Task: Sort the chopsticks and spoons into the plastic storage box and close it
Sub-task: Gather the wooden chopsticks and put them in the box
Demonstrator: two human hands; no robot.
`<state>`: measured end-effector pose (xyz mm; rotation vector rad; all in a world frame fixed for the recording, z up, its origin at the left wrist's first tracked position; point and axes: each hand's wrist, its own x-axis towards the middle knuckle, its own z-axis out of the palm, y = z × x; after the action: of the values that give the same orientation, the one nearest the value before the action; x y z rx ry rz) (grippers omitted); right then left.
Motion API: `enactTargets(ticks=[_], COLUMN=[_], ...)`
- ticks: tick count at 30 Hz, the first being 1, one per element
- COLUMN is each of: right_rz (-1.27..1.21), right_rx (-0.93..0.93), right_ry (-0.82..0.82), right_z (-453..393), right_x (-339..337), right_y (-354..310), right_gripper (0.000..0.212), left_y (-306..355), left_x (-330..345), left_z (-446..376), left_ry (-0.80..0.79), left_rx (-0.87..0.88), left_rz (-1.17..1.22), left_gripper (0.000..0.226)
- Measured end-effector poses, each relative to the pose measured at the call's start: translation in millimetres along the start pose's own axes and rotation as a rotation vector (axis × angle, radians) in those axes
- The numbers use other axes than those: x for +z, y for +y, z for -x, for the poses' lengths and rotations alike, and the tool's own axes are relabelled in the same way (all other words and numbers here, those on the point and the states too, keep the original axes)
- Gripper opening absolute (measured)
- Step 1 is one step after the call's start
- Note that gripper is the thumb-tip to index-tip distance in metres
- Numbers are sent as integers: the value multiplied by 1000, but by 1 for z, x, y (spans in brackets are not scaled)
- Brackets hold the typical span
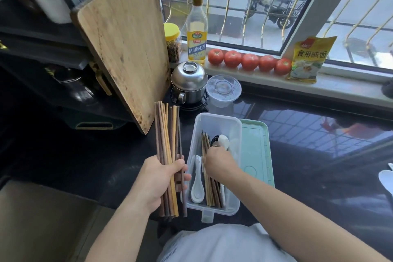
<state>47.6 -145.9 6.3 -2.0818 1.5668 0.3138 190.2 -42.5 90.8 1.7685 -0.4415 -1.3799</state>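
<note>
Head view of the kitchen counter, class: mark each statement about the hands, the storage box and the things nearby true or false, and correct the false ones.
1. The left hand grips a bundle of chopsticks outside the storage box. True.
2. The box's green lid is closed over it. False: the lid lies beside the open box, on its right.
3. The right hand reaches into the box. True.
4. No spoons are in the box. False: a white spoon lies inside.
5. Five tomatoes sit on the windowsill. True.
</note>
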Motion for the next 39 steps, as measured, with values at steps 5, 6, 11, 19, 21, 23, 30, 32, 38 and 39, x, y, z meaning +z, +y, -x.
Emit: enactTargets(ticks=[5,6,11,19,21,23,30,32,38,39], right_rz=[-507,-687,-995,-862,-530,-286,62,87,-103,-265], right_rx=[12,12,-8,107,108,75,-18,-34,-56,-38], right_ry=[41,-39,-90,541,370,211,-46,-74,81,95], right_z=[37,48,77,46,34,25,2,2,19,25], right_x=[-31,-38,-52,-75,-65,-48,-7,-4,-27,-33], right_y=[7,5,-3,27,29,20,-2,0,4,6], right_gripper=[26,26,15,15,14,17,15,21,24,26], left_y=[-4,-6,-1,-6,-6,-5,2,1,-3,-4], left_x=[1,3,28,20,11,6,3,2,3,4], left_z=[-1,-2,2,-14,-16,-17,-5,-3,-5,-5], left_ry=[-20,-39,-204,-5,35,45,3,-9,3,-7], left_rx=[10,9,16,3,-15,-25,11,4,-10,-8], left_rz=[-6,-7,-15,53,82,95,77,82,112,109], left_gripper=[14,13,14,15,16,16,17,18,14,13])
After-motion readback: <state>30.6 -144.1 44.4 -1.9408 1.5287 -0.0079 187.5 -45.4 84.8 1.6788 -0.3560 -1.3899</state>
